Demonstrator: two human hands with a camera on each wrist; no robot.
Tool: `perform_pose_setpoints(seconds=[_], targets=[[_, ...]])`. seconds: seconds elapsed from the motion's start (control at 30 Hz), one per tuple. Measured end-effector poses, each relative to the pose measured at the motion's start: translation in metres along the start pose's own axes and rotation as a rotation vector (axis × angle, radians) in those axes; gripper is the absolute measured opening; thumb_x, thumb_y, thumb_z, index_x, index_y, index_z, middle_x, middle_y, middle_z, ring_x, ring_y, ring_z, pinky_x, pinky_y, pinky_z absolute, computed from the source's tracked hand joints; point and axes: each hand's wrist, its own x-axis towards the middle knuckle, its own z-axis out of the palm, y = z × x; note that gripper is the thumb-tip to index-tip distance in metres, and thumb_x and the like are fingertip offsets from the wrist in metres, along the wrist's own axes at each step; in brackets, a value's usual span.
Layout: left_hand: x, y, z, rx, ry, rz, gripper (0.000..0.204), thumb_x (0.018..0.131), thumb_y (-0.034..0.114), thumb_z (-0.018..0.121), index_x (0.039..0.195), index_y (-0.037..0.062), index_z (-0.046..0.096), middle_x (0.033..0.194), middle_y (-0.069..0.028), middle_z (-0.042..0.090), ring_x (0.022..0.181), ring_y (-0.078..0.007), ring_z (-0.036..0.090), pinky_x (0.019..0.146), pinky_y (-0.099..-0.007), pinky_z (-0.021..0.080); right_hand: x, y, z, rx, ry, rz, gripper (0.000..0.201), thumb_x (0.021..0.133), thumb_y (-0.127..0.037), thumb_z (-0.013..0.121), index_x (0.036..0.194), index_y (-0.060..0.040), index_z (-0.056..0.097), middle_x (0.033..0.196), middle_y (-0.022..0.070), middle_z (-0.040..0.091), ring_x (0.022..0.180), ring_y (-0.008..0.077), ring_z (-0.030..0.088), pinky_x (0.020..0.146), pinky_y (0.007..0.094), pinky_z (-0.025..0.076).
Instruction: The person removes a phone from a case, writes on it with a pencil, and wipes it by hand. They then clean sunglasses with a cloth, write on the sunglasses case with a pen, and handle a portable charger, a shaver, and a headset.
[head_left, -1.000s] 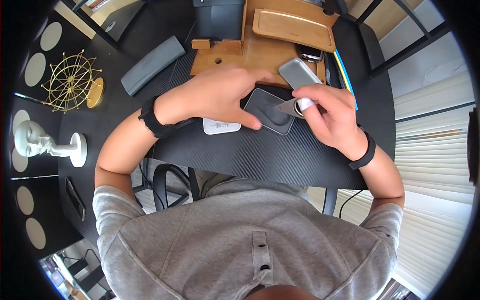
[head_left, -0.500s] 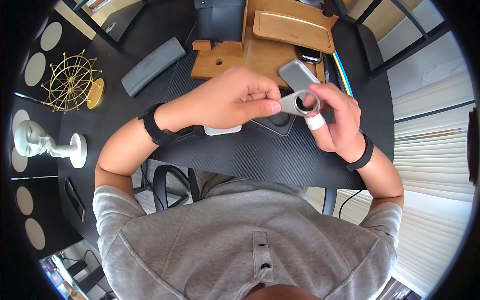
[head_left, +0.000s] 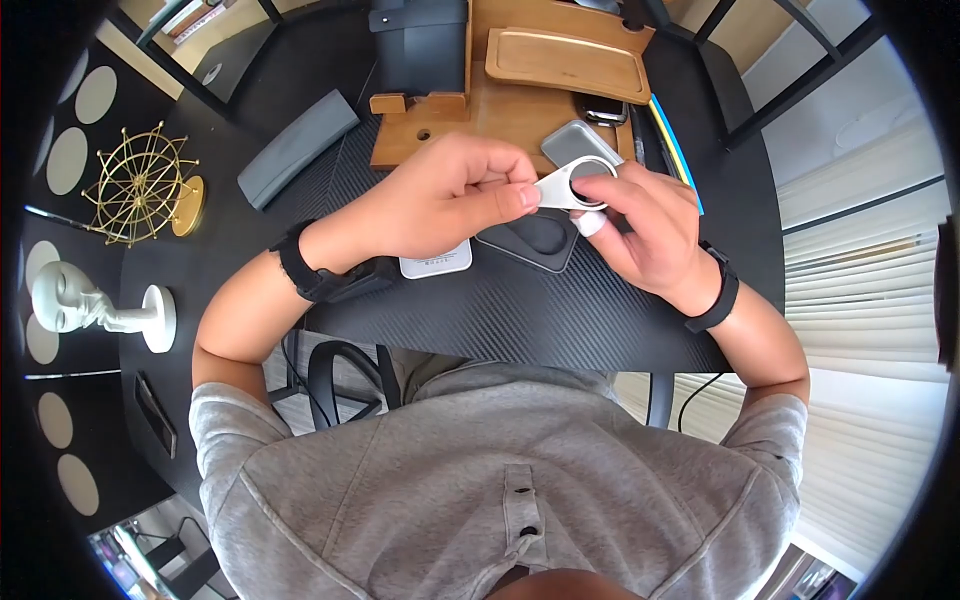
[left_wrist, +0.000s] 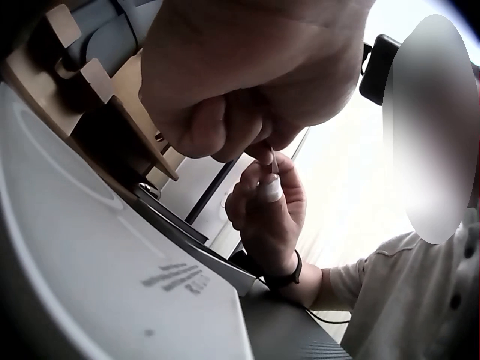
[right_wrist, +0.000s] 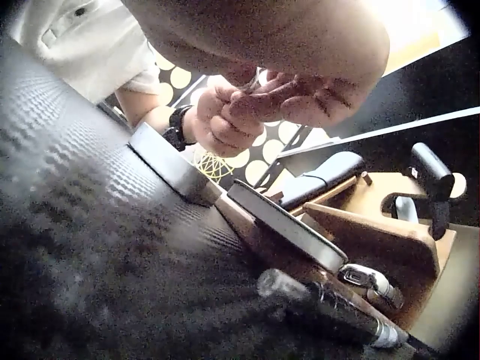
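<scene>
The ring-ended piece (head_left: 555,193) is pale silver-white. Beneath runs a black tabletop (head_left: 480,318) with a fine diagonal weave pattern. Left: golden model wheel (head_left: 143,189), white figurine (head_left: 95,310), slate-grey case (head_left: 298,150). Far: honey-brown wooden stand (head_left: 505,112). Near: mottled grey shirt (head_left: 430,480).

Working outward from the white slab (left_wrist: 142,232), grey print (left_wrist: 174,276) on its face. Above it we have the left hand (left_wrist: 251,82), near and large, fingers (left_wrist: 206,131) curled, tips at a thin piece (left_wrist: 274,162) seen edge-on; we cannot make out its shape. Right of the slab, the smaller right hand (left_wrist: 266,210) pinches the same piece; white wrap (left_wrist: 269,189) on the thumb, black band (left_wrist: 285,279) below. Beyond the slab, we note a wooden stand (left_wrist: 96,81); right of it, pale shirt (left_wrist: 397,300).
</scene>
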Motion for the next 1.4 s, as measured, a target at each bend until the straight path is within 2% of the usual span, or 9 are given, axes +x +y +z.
perform_pose_setpoints(seconds=[0.27,0.57,0.67,0.87,0.97,1.17,1.4], targets=[[-0.0028,0.0031,0.0066,0.093,0.078,0.096,0.017,0.106,0.015,0.063,0.095,0.0018,0.062,0.071,0.0089,0.05,0.064,0.001,0.04,0.055,-0.0205,0.031,0.0041,-0.0043,-0.0027,-0.094,-0.002,-0.032,0.036,0.079,-0.015,0.081,0.114,-0.0099,0.074,0.063,0.0015,0.052,0.049,0.0191,0.055,0.046,0.0324,0.045],[-0.0031,0.0002,0.0058,0.128,0.083,0.134,0.018,0.106,0.015,0.062,0.094,0.0019,0.061,0.069,0.0083,0.049,0.062,0.0002,0.039,0.054,-0.0215,0.031,0.0037,-0.004,-0.006,-0.148,-0.056,-0.079,0.038,0.079,-0.015,0.079,0.116,-0.0087,0.074,0.066,0.0011,0.054,0.052,0.0168,0.057,0.047,0.0314,0.045],[-0.0035,0.0003,0.0058,0.165,0.092,0.142,0.018,0.106,0.015,0.062,0.093,0.0019,0.061,0.069,0.008,0.048,0.062,-0.0002,0.039,0.054,-0.0218,0.031,0.0032,-0.0033,-0.0059,-0.129,-0.053,-0.101,0.035,0.079,-0.016,0.079,0.113,-0.009,0.074,0.067,0.0015,0.056,0.053,0.0172,0.059,0.048,0.032,0.046],[-0.0029,0.0006,0.0051,0.178,0.089,0.107,0.02,0.105,0.016,0.063,0.092,0.0016,0.061,0.069,0.0074,0.049,0.063,-0.002,0.04,0.056,-0.023,0.033,0.0026,-0.0024,-0.0087,-0.172,-0.083,-0.118,0.019,0.08,-0.019,0.079,0.095,-0.0111,0.072,0.068,0.0005,0.058,0.056,0.0177,0.061,0.049,0.0319,0.044],[-0.0038,0.0039,0.0008,0.262,0.065,0.058,0.022,0.105,0.017,0.062,0.09,0.0011,0.06,0.07,0.006,0.05,0.065,-0.0033,0.042,0.057,-0.0241,0.034,0.0008,0.0011,-0.0059,-0.22,-0.044,-0.153,0.019,0.079,-0.022,0.08,0.091,-0.0123,0.07,0.068,-0.0003,0.058,0.056,0.017,0.061,0.05,0.0304,0.041],[-0.0028,0.0015,-0.0021,0.261,0.06,0.06,0.026,0.106,0.021,0.058,0.088,0.0015,0.059,0.072,0.0042,0.051,0.067,-0.0043,0.043,0.059,-0.0252,0.036,0.0037,0.0006,-0.0082,-0.306,-0.01,-0.15,0.023,0.079,-0.028,0.08,0.095,-0.0132,0.072,0.067,-0.0013,0.057,0.055,0.0155,0.059,0.05,0.0299,0.039],[-0.0029,0.0035,-0.0015,0.293,0.041,0.053,0.026,0.106,0.019,0.058,0.086,0.0023,0.057,0.068,0.0041,0.049,0.062,-0.0059,0.042,0.056,-0.0272,0.035,0.0025,0.0,-0.0066,-0.317,-0.072,-0.133,0.036,0.081,-0.028,0.078,0.114,-0.0132,0.074,0.067,-0.0018,0.055,0.053,0.0142,0.057,0.05,0.0299,0.04]])
